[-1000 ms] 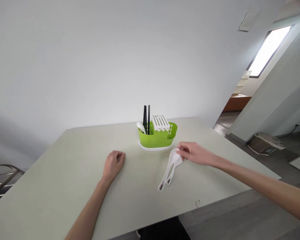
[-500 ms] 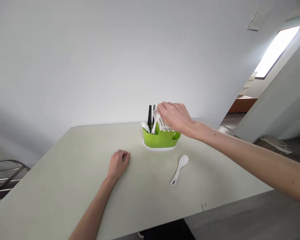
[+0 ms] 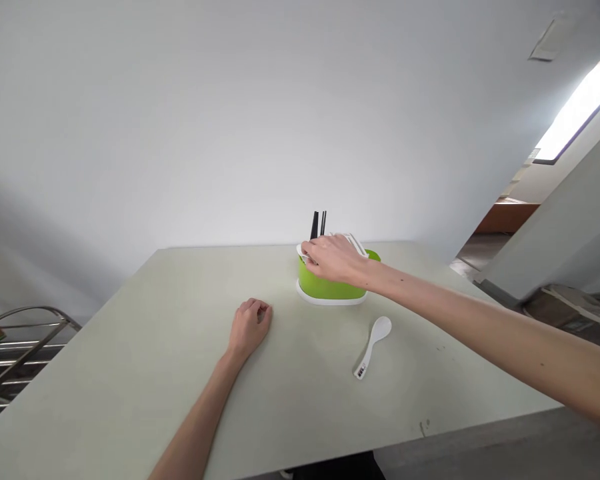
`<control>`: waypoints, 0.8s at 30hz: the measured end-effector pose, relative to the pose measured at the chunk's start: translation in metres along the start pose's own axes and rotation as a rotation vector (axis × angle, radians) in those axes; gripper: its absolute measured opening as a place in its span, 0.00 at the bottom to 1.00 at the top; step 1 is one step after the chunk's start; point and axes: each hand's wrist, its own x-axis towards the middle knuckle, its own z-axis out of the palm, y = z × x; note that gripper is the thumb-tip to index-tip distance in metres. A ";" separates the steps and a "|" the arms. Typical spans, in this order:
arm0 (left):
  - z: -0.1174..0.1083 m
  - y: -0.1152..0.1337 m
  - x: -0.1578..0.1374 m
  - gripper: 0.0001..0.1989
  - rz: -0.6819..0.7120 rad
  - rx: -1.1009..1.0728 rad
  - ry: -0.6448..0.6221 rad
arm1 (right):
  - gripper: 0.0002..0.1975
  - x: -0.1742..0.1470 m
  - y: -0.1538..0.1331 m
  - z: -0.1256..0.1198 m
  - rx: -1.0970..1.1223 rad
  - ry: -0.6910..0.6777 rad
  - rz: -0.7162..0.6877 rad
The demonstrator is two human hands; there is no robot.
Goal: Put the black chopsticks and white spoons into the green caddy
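Observation:
My right hand (image 3: 333, 257) reaches over the front of a green cutlery caddy (image 3: 325, 290) with a white base. Its fingers are closed on a white spoon (image 3: 300, 251) at the caddy's left end; most of the spoon is hidden behind the fingers. Black chopsticks (image 3: 314, 225) stand upright in the caddy behind the hand. A second white spoon (image 3: 380, 329) lies on the table in front of the caddy, its handle towards me. Left of the caddy, my left hand (image 3: 250, 325) rests on the tabletop, fingers curled in with nothing in them.
The pale table (image 3: 145, 347) stands against a white wall (image 3: 230, 133). A metal rack (image 3: 25, 347) is beyond the table's left edge. A white slotted part (image 3: 356, 244) sits on top of the caddy behind my right hand.
My right hand has moved down and left over the caddy, from the raised spoon to its left end. The view has shifted slightly left. My left hand keeps its place.

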 end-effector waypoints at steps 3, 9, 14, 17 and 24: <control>0.000 0.001 0.000 0.14 -0.002 0.003 -0.002 | 0.12 0.006 -0.004 0.007 0.034 -0.016 0.014; -0.001 0.003 0.001 0.14 0.007 0.000 -0.008 | 0.13 0.018 -0.005 0.010 0.109 -0.022 0.062; -0.003 0.003 0.001 0.14 -0.008 -0.016 -0.019 | 0.15 0.015 0.004 0.007 0.245 0.013 0.070; -0.004 0.003 -0.001 0.14 -0.011 -0.017 -0.013 | 0.13 -0.001 0.013 0.006 0.335 0.078 0.090; -0.006 0.003 0.000 0.14 -0.017 -0.008 -0.006 | 0.17 -0.083 0.036 0.013 0.349 0.043 -0.203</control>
